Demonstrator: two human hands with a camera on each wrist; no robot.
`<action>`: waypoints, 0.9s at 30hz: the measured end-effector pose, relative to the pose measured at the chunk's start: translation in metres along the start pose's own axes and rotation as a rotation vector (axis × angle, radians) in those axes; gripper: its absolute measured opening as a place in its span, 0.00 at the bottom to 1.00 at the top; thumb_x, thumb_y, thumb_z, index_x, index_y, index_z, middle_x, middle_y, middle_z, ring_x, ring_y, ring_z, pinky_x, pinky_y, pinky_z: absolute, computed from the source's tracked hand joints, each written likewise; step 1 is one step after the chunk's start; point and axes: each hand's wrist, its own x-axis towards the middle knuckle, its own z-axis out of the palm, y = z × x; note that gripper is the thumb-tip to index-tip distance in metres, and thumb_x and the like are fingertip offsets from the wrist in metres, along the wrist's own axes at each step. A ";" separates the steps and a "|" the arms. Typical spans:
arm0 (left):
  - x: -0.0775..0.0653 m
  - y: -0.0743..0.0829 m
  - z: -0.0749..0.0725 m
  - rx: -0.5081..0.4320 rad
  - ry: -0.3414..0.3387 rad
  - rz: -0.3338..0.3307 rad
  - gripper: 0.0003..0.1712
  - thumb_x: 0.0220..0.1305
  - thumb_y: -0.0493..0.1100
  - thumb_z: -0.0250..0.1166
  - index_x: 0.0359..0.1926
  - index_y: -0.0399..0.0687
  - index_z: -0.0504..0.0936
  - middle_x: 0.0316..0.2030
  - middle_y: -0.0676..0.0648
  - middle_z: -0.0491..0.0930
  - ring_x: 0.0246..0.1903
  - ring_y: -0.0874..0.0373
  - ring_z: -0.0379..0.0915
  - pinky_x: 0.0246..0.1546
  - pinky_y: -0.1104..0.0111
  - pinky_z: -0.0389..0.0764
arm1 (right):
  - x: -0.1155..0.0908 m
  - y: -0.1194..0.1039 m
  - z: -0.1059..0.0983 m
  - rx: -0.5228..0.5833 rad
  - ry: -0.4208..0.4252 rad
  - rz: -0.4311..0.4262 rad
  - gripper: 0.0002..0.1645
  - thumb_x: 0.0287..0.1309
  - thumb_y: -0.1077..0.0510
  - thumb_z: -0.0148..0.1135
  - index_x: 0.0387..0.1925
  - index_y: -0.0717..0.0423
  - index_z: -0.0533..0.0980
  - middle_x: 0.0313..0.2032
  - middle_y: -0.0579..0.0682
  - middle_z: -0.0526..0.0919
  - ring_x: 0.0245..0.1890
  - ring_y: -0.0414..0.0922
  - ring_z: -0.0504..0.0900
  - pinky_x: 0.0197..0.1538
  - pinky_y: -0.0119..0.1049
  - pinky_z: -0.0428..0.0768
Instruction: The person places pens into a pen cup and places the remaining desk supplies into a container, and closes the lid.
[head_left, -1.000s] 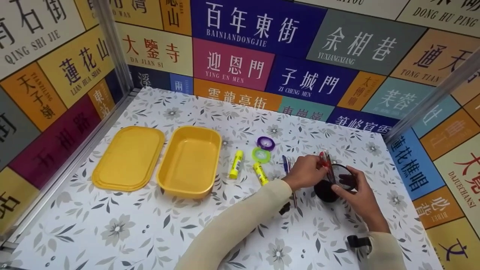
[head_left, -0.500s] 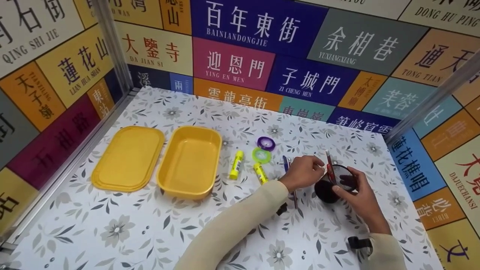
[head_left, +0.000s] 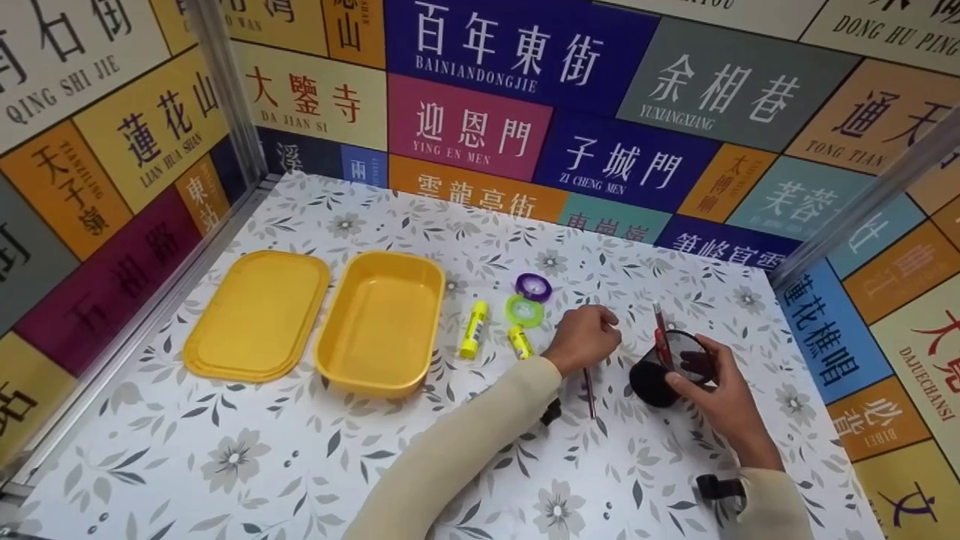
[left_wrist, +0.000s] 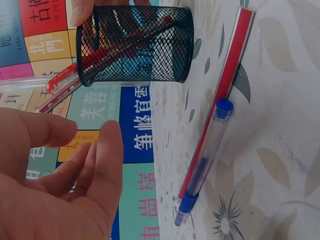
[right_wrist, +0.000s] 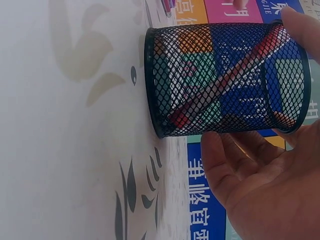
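Observation:
A black wire-mesh pen holder (left_wrist: 135,45) stands on the table at the right. My right hand (head_left: 724,382) holds it, thumb on one side and fingers on the other. Leaning inside it are a red pen (left_wrist: 62,77) and a pencil (left_wrist: 54,101), their upper ends past the rim. My left hand (head_left: 583,337) is to the left of the holder, fingers loosely bent, thumb apart from them, nothing held. Below it on the table, a clear pen with blue ends (left_wrist: 204,160) lies against a red pencil (left_wrist: 235,47); in the head view this hand partly covers them.
Two yellow glue sticks (head_left: 472,330) lie left of the left hand, one partly behind the sleeve. Behind them are purple (head_left: 533,286) and green (head_left: 523,310) tape rolls. Further left are a yellow box (head_left: 379,322) and its flat lid (head_left: 256,315). Printed panels (head_left: 465,127) wall the table.
My left hand has let go of the red pen and pencil in the holder and moved left over the pens on the table. My right hand has stayed at the holder.

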 end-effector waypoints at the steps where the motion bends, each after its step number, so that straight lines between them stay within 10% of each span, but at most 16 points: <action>1: 0.000 -0.001 0.000 0.007 0.005 -0.012 0.14 0.68 0.42 0.68 0.53 0.48 0.89 0.35 0.57 0.88 0.29 0.68 0.77 0.36 0.75 0.78 | -0.001 0.001 0.000 0.002 -0.001 0.005 0.54 0.70 0.45 0.69 0.83 0.52 0.50 0.71 0.64 0.70 0.67 0.56 0.71 0.52 0.13 0.70; 12: 0.006 -0.011 0.002 0.135 0.046 -0.063 0.29 0.60 0.42 0.74 0.61 0.39 0.82 0.51 0.43 0.87 0.53 0.51 0.84 0.54 0.65 0.84 | -0.003 0.005 0.000 0.022 0.001 0.005 0.53 0.70 0.47 0.70 0.83 0.53 0.50 0.72 0.63 0.70 0.67 0.53 0.71 0.52 0.14 0.71; 19: 0.039 -0.058 0.029 0.170 0.078 -0.094 0.20 0.50 0.41 0.77 0.46 0.41 0.84 0.41 0.43 0.84 0.42 0.52 0.80 0.44 0.61 0.84 | -0.002 0.006 0.001 0.022 -0.002 -0.004 0.52 0.70 0.48 0.70 0.83 0.53 0.51 0.72 0.62 0.71 0.66 0.51 0.72 0.53 0.14 0.71; 27: 0.044 -0.064 0.029 0.144 0.033 -0.171 0.16 0.52 0.37 0.76 0.41 0.42 0.80 0.35 0.46 0.81 0.35 0.54 0.76 0.35 0.63 0.81 | -0.001 0.004 0.000 0.001 0.000 -0.011 0.52 0.70 0.47 0.69 0.83 0.50 0.51 0.72 0.60 0.72 0.65 0.42 0.73 0.53 0.14 0.71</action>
